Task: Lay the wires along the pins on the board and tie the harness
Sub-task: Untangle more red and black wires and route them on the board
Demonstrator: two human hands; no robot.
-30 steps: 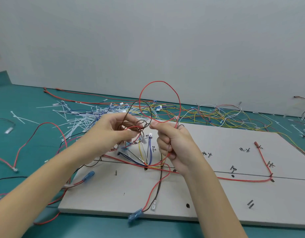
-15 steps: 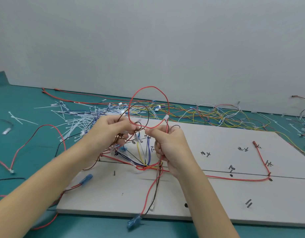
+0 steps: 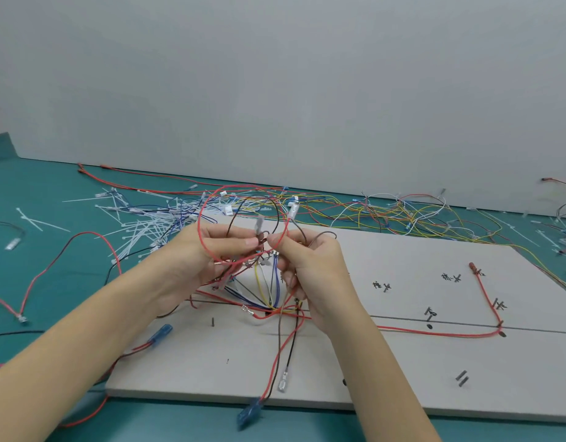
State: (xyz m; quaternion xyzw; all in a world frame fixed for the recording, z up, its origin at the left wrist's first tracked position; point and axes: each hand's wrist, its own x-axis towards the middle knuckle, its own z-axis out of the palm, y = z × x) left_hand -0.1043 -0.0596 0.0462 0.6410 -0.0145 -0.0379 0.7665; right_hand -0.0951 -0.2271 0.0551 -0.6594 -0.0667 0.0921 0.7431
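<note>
Red wire (image 3: 208, 218) is looped up in a big ring above both hands, held over the near-left part of the grey board (image 3: 402, 371). Left hand (image 3: 208, 260) has thumb and fingers curled, pinching the tangled bundle of wires (image 3: 262, 282), and the right hand (image 3: 310, 266) pinches the red strand right next to it, fingertips almost touching the left ones. Yellow, blue and black leads hang from the bundle down to the board's middle line. One more red wire (image 3: 485, 301) already lies along the pins on the right side, bending at the corner. Loose cable ties (image 3: 138, 231) and spare wires (image 3: 370, 212) sit piled on the green table (image 3: 52, 256) behind.
</note>
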